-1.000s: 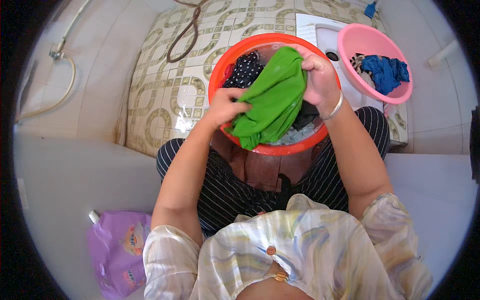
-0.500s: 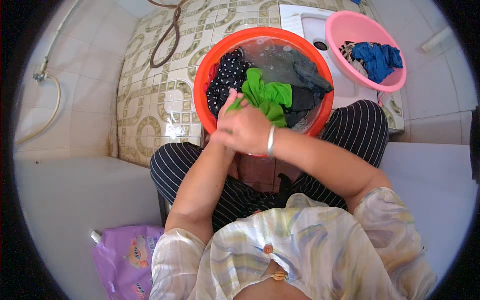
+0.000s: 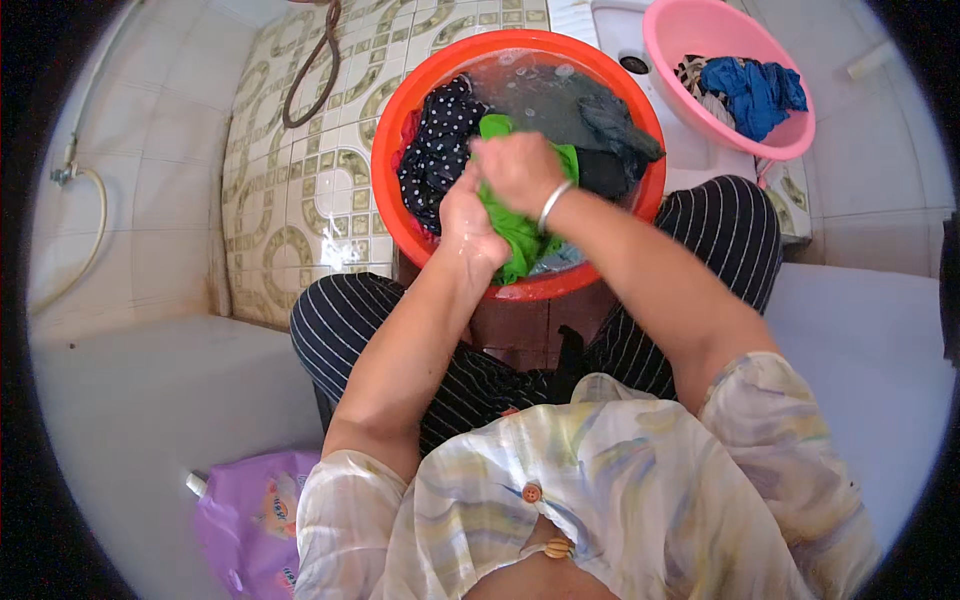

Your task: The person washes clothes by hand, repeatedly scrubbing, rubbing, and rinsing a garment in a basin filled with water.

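Observation:
Between my knees stands a red-orange basin of sudsy grey water and wet laundry. A bright green garment hangs and bunches at my hands over its near part. My left hand is closed on the green garment's left side, wet and with the palm turned inward. Across from it, my right hand, with a silvery bangle at the wrist, is curled in a fist over the same cloth, slightly blurred. A black polka-dot garment lies left of my hands, and dark grey cloth floats to the right.
A pink basin holding blue and patterned clothes sits at the far right, on the white squat toilet. A brown hose lies on the patterned tiles at the back. A purple detergent pouch stands at my lower left.
My hands have drawn apart from their overlapped position; the right moved up and slightly right, uncovering the left. More green cloth now hangs below them. The whole view shifted slightly.

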Available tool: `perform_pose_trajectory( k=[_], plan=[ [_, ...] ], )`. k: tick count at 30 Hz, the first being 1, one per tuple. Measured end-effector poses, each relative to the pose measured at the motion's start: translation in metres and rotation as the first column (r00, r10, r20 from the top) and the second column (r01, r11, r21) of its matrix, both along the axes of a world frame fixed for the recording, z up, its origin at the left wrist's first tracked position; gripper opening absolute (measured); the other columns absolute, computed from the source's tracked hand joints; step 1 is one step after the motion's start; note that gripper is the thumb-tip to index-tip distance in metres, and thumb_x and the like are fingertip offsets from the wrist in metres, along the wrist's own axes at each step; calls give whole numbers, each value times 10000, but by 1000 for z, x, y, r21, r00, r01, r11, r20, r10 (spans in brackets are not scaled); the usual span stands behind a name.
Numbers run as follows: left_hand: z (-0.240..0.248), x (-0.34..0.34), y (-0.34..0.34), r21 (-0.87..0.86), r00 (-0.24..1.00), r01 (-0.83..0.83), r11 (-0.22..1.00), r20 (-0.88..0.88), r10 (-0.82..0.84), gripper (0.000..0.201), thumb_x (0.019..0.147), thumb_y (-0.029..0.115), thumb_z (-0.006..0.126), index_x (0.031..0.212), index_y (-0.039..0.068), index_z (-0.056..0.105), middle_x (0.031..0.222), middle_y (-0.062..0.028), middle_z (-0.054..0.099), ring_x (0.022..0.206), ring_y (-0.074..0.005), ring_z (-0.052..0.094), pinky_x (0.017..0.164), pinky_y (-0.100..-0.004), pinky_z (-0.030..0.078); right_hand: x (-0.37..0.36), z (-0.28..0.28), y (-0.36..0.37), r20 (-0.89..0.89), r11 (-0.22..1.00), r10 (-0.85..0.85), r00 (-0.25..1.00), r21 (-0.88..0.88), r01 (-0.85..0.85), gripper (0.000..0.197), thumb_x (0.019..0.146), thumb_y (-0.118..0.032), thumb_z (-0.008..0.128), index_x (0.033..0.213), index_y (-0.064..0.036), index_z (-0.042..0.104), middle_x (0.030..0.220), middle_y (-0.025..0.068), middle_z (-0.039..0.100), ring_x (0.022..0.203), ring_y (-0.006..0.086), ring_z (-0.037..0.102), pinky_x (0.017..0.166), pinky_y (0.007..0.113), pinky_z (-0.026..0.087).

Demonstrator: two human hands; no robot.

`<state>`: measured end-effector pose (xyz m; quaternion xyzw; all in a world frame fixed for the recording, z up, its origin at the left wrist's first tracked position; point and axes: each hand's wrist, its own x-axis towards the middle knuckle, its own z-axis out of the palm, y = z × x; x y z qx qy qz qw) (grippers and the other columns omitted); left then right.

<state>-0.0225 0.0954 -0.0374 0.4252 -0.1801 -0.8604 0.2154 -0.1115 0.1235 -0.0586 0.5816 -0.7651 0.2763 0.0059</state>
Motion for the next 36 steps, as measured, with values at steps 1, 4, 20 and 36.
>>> perform_pose_trajectory(
  k=[1,4,20,36],
  plan=[
    [5,-4,-1,27,998,52,998,-28,-52,312,872,356,359,881,104,542,911,-82,587,831,-221,561,746,-379,442,-10,5,-3,230,982,-188,955,54,181,318,814,-260,432,565,-98,546,546,148,545,486,296,552,457,408,437],
    [-31,11,-32,66,998,41,997,-56,-38,352,862,371,370,940,80,552,976,-88,586,872,-225,559,794,-363,432,25,15,0,105,995,65,992,-79,-57,271,787,-254,459,583,-105,557,574,143,556,531,289,567,477,407,446],
    [27,-11,1,126,999,-27,992,48,21,363,834,337,450,525,160,381,524,-10,454,578,-183,471,600,-338,406,7,5,10,150,977,177,973,-147,-155,230,741,-263,470,664,-79,585,669,157,571,628,310,572,543,422,451],
    [0,23,-29,-116,997,62,991,-47,-67,113,846,139,462,895,52,514,943,-103,553,860,-216,545,790,-356,447,10,43,10,658,929,352,666,-331,-164,193,760,-156,542,911,-37,555,885,101,571,851,215,546,810,323,409]
  ],
)
